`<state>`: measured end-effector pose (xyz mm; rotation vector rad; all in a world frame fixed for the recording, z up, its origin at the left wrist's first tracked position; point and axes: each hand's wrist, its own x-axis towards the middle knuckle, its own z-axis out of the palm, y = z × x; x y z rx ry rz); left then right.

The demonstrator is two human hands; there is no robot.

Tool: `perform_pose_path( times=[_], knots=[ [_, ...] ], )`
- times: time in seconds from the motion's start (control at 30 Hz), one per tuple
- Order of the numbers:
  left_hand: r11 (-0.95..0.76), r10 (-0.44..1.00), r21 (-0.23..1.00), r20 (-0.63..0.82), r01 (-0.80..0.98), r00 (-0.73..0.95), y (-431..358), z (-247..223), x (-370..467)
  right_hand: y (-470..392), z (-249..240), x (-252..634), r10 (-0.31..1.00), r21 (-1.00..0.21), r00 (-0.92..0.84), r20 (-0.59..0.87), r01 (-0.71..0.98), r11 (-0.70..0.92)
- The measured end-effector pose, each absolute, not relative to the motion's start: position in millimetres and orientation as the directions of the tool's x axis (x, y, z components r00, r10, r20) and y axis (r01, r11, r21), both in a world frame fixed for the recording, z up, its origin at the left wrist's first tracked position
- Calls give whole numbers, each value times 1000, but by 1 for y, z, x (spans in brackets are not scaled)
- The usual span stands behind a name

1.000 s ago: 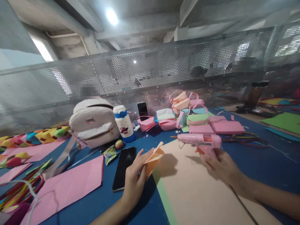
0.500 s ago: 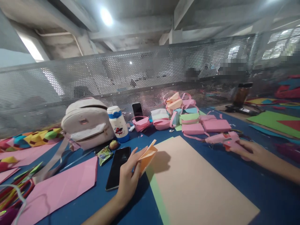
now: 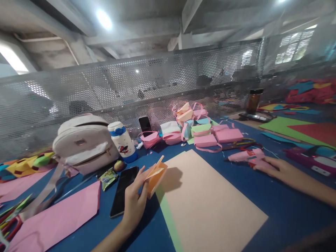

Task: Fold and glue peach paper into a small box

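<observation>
My left hand (image 3: 136, 196) holds a small folded orange paper pouch (image 3: 156, 178) upright, its top flap raised, at the left edge of a large peach paper sheet (image 3: 204, 196). A green sheet (image 3: 170, 213) shows from under the peach one. At the right, my right hand (image 3: 274, 168) is wrapped round the handle of a pink glue gun (image 3: 249, 156), which lies low over the blue table with its nozzle pointing left. Beneath and beside my left hand is a black phone (image 3: 123, 192).
Small pink paper bags (image 3: 207, 141) and others in several colours stand at the back. A white backpack (image 3: 84, 140), a bottle (image 3: 123, 141) and a snack packet (image 3: 108, 179) are left. Pink paper (image 3: 60, 217) lies front left; a purple case (image 3: 312, 159) lies far right. A perforated metal screen (image 3: 147, 80) closes the back.
The view has turned right, so things sit farther left. The glue gun has come down slightly toward the table in my right hand. My left hand still holds the orange pouch.
</observation>
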<state>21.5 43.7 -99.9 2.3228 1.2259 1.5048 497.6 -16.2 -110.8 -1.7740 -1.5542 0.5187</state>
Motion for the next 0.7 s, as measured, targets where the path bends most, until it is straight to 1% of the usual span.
perform_pose_path(
  times=[0.1, 0.2, 0.27, 0.4, 0.5, 0.6, 0.7],
  knots=[
    [-687, 654, 471, 732, 553, 190, 43, -98, 23, -24, -111, 495, 954, -746, 218, 204, 666, 7],
    [-700, 648, 466, 733, 541, 207, 42, -97, 23, -29, -109, 494, 942, -733, 239, 234, 680, 10],
    [-700, 652, 463, 725, 544, 222, 42, -96, 23, -31, -107, 494, 949, -694, 219, 225, 720, -2],
    [-713, 642, 450, 728, 537, 242, 41, -97, 23, -36, -100, 492, 958, -581, 178, 226, 814, -15],
    [-719, 629, 441, 741, 537, 233, 42, -98, 21, -38, -98, 491, 959, -519, 169, 226, 854, -28],
    [-715, 625, 436, 749, 547, 220, 42, -100, 19, -38, -102, 497, 968, -475, 150, 203, 879, -37],
    [-741, 611, 429, 750, 516, 253, 41, -99, 19, -37, -105, 503, 970, -466, 122, 210, 885, -10]
  ],
)
